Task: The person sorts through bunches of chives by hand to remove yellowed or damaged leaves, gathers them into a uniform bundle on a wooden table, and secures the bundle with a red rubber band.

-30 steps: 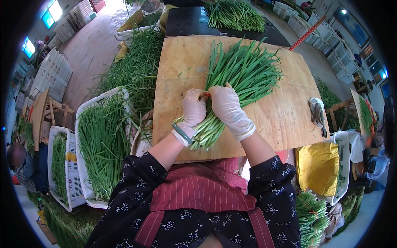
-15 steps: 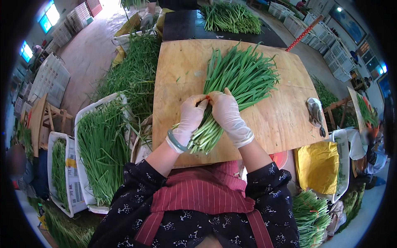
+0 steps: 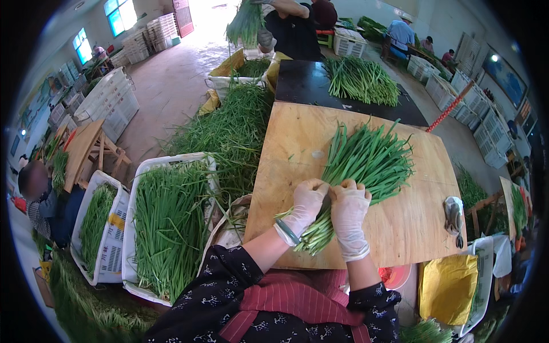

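A fan-shaped bunch of long green stalks (image 3: 366, 163) lies on the wooden board (image 3: 412, 228), cut ends toward me. My left hand (image 3: 306, 203) in a thin white glove grips the bunch at its narrow waist from the left. My right hand (image 3: 349, 208), gloved too, wraps the same waist from the right, the two hands touching. A green band sits on my left wrist (image 3: 287, 231). The stalk ends stick out below my hands near the board's front edge.
A white crate of green stalks (image 3: 168, 220) stands to my left, another crate (image 3: 100, 228) beyond it. Loose stalks (image 3: 231, 134) are piled left of the board. A worn glove (image 3: 454, 214) lies at the board's right. A yellow bag (image 3: 449, 288) sits lower right. Other people work farther off.
Both hands have stayed on the bunch's waist and shifted slightly, closing together around it. The bunch has hardly moved on the board.
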{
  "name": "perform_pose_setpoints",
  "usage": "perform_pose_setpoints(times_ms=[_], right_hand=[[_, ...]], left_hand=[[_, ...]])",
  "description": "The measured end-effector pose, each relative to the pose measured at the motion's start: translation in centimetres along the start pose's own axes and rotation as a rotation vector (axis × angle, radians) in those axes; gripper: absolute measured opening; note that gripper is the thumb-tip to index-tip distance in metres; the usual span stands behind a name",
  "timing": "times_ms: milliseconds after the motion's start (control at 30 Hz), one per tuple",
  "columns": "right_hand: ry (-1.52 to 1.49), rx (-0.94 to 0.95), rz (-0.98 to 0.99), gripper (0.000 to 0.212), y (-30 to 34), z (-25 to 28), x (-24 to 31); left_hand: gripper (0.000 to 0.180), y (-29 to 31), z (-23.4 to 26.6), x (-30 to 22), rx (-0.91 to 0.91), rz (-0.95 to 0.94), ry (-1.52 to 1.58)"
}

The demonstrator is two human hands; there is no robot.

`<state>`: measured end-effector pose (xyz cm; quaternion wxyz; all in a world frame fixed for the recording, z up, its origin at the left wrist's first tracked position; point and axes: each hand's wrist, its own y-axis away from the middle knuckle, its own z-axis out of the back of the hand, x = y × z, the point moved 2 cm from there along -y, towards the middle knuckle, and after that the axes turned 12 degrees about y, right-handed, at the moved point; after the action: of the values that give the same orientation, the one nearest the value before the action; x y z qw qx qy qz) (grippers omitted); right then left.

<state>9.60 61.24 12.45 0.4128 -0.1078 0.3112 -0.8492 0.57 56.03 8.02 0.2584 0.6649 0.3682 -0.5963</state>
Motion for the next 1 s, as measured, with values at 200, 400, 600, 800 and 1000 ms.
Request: perform_pose_setpoints(times_ms=[200, 400, 600, 800, 1000], right_hand=[[-0.356, 0.15, -0.301, 0.014, 3.0, -0.7, -1.5], [-0.494, 0.057, -0.601, 0.019, 5.4, -1.0, -1.8], [-0.861, -0.036, -0.841, 0.012, 8.4, -4.2, -3.7], [-1.345, -0.025, -1.084, 0.013, 12.4, -3.3, -7.1], [-1.63, 0.034, -1.194, 0.017, 12.2, -3.1, -6.5]], left_hand=[[0.006, 2.1, -1.9, -1.2, 0.138, -0.588, -0.226], [0.011, 3.6, -3.2, -0.8, 0.19, -0.773, -0.265], [0.006, 4.3, -4.6, -1.9, 0.327, -0.684, -0.317], [0.04, 1.0, -0.7, -6.8, 0.694, 0.051, 0.052], [0.067, 0.7, -1.2, 0.1, 0.826, 0.768, 0.213]])
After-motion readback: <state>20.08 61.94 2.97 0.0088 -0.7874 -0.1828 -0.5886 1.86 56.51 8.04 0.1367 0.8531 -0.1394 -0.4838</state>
